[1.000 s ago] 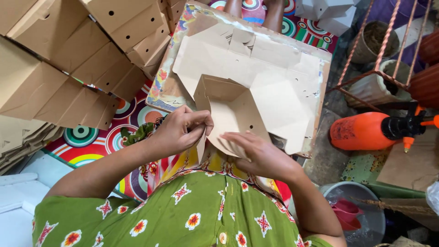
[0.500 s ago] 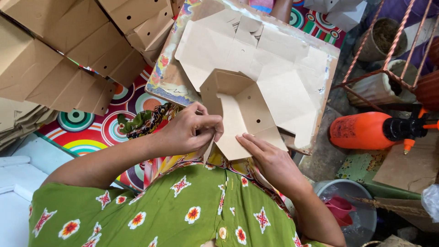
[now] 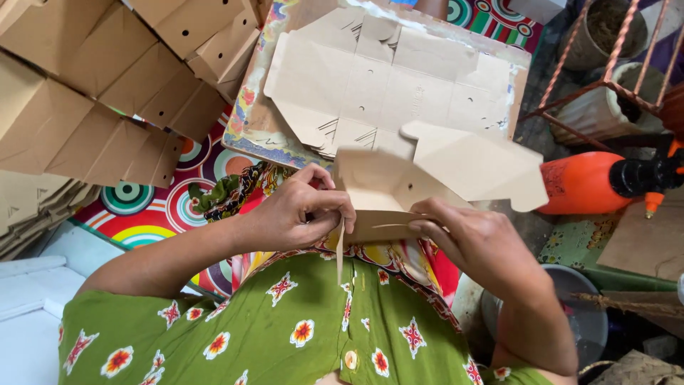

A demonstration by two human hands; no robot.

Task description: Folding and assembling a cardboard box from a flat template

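A half-folded brown cardboard box (image 3: 399,187) is held in front of me over my lap, its lid flap (image 3: 476,165) sticking out to the right. My left hand (image 3: 296,210) pinches the box's near left corner, where a narrow flap hangs down. My right hand (image 3: 470,239) grips the near edge from the right, fingers pressed on the folded side. Behind the box lies a stack of flat, unfolded box blanks (image 3: 385,78) on a patterned board (image 3: 246,125).
Folded brown boxes (image 3: 92,93) are piled at the upper left. A bright patterned mat (image 3: 164,207) covers the floor. An orange spray bottle (image 3: 591,182) lies at right below a metal rack (image 3: 613,78) with pots. A grey bucket (image 3: 584,314) stands lower right.
The box has been tipped toward me and its side folded up; the lid flap now points right. Both hands have moved to the near edge and closed on it.
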